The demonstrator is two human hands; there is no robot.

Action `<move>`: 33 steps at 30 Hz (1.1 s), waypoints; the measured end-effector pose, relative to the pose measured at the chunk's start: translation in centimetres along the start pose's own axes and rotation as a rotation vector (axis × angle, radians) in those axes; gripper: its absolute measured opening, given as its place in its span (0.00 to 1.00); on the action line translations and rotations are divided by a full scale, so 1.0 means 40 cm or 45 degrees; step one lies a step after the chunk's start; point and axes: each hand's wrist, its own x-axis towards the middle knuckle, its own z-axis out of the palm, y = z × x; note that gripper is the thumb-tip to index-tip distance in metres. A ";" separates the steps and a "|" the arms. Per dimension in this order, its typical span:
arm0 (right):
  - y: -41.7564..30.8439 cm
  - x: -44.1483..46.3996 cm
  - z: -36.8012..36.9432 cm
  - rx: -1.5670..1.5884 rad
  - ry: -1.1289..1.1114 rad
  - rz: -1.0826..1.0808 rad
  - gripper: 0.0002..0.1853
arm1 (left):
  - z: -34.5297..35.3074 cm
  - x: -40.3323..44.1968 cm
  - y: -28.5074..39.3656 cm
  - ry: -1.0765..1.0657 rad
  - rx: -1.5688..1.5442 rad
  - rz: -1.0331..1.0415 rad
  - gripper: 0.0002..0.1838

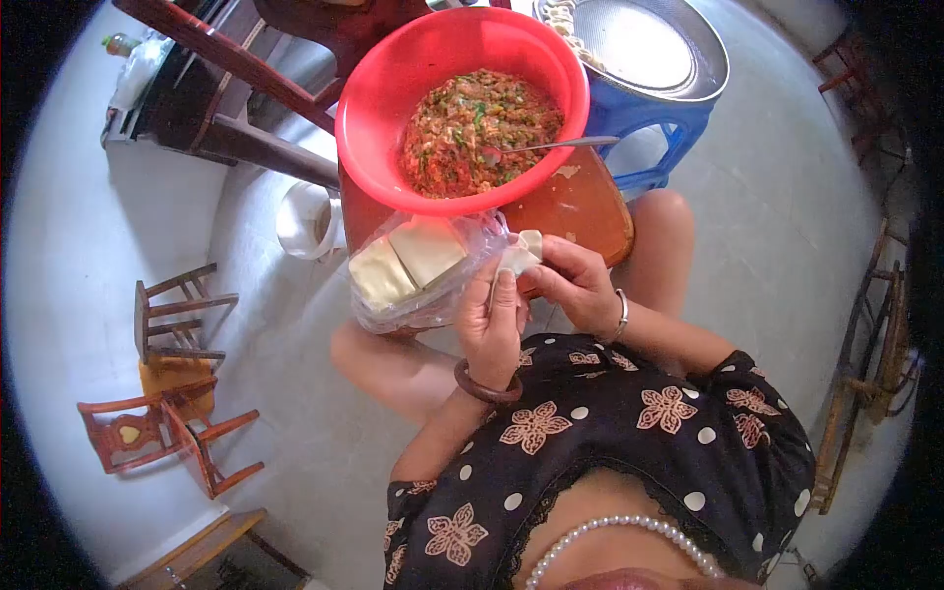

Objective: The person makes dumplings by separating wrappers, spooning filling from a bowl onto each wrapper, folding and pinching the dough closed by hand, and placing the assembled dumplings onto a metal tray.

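The left grip (492,313) and right grip (580,283), a person's bare hands, meet just on the near side of a big red bowl (372,123), right of its middle, fingers and thumbs pinching one pale, thin wrapper (523,258) between them. The wrapper is folded and partly covered by the fingers; whether anything is inside cannot be told. A brown bracelet (489,384) circles the left wrist and a silver bangle (622,315) the right. Beside the left grip, against the near edge of the bowl, two stacks (428,251) of pale, squarish wrappers lie side by side in a clear plastic bag (425,313). The bowl rests on a worn wooden seat (595,214) and contains a chunky reddish filling (477,123) flecked with green; a metal spoon (570,145) is dipped into it, its handle reaching over the bowl's right rim. To the right of the bowl, and farther off, a round metal tray (639,49) sits on a blue stool (678,143), with small pale pieces (563,22) lined along the tray's side nearest the bowl. Left of the bowl, a white bucket (303,221) stands on the tiled floor (295,354).
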 end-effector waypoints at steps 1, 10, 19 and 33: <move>-0.011 0.004 -0.005 0.001 0.006 -0.003 0.14 | 0.005 0.001 -0.001 -0.006 0.001 -0.001 0.11; -0.025 0.033 -0.055 -0.894 -0.073 -0.585 0.11 | -0.026 0.019 0.021 0.049 0.181 0.031 0.02; -0.045 0.012 -0.033 -1.088 -0.223 -0.784 0.17 | -0.046 0.043 0.063 -0.352 1.025 0.534 0.04; -0.024 0.001 -0.039 -0.255 0.040 -0.313 0.07 | -0.018 0.035 0.009 0.043 0.632 0.504 0.12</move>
